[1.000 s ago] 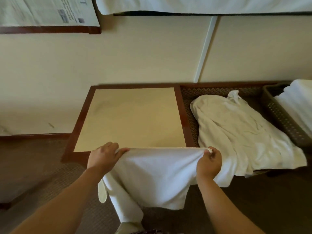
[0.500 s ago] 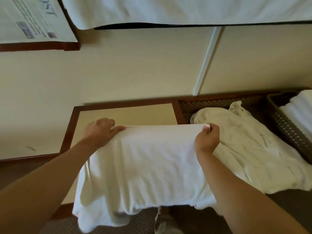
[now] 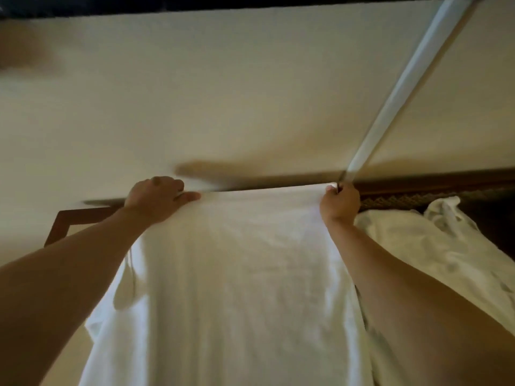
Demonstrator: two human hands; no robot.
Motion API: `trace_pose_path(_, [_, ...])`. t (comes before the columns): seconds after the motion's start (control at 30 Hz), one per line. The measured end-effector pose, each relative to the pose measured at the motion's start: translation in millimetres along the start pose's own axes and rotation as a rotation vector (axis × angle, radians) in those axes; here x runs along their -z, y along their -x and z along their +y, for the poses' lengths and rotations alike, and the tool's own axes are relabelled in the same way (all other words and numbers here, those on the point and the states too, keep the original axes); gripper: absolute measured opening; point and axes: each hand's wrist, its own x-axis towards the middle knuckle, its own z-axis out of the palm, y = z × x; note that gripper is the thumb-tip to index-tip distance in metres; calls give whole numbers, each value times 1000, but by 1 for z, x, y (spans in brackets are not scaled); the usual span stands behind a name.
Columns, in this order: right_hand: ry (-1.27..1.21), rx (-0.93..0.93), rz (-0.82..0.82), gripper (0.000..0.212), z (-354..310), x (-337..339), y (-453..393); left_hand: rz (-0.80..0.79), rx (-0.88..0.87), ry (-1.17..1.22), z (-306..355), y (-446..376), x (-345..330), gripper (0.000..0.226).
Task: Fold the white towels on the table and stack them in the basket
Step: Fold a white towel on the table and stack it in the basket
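On table [image 3: 60, 222], towel [image 3: 237, 288] far edge pinched by left hand [image 3: 156, 197], right hand [image 3: 338, 203]

Both hands have carried the far edge of the white cloth towel [image 3: 231, 274] toward twelve o'clock, from the near edge of the dark-framed wooden table [image 3: 60, 224] to its far edge by the wall. The left hand [image 3: 156, 197] and right hand [image 3: 338, 203] still pinch its corners. The towel now covers nearly all the tabletop.

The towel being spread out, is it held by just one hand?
No, the left hand and the right hand each grip a far corner of the towel.
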Motion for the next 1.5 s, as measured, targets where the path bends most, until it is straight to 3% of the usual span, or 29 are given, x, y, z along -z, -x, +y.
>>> trace_pose_path(0.17, [144,73,-86,22,21,-30,-24,-102,103,89,4,-30,-40,56])
trace_pose_path(0.3, [208,35,-32,23,17,-40,-30,-109,196,201,6,-35,-45,60])
trace_pose_path(0.43, [424,-54,79,43,4,-39,-14,-137,258,489,-6,-24,-47,42])
trace_pose_path(0.5, [414,112,116,45,-13,-44,14,-109,303,666,-23,-14,-48,33])
trace_pose_path(0.53, [371,247,61,42,-23,-51,37,-114,320,715,-33,-6,-47,35])
trace_pose_path(0.63, [359,592,-371,37,-50,-83,123,-181,287,751,-56,21,-44,71])
trace_pose_path(0.73, [471,720,-713,48,-71,-125,193,-287,245,801,-71,53,-43,89])
trace_pose_path(0.87, [664,673,-804,59,-80,-162,229,-458,236,776,-88,105,-44,147])
trace_pose_path(0.93, [677,621,-753,59,-78,-169,234,-535,228,652,-93,133,-43,156])
trace_pose_path(1.07, [676,607,-671,60,-75,-174,246,-524,110,536,-95,171,-42,135])
trace_pose_path(1.2, [748,589,-632,59,-75,-175,247,-291,214,653,-104,169,-46,63])
trace_pose_path(1.27, [751,586,-610,59,-76,-176,250,-198,261,626,-105,174,-49,39])
trace_pose_path(1.43, [754,597,-576,64,-74,-176,252,-35,265,682,-99,195,-67,20])
trace_pose_path(1.5, [771,593,-579,63,-74,-176,252,43,443,794,-113,185,-64,14])
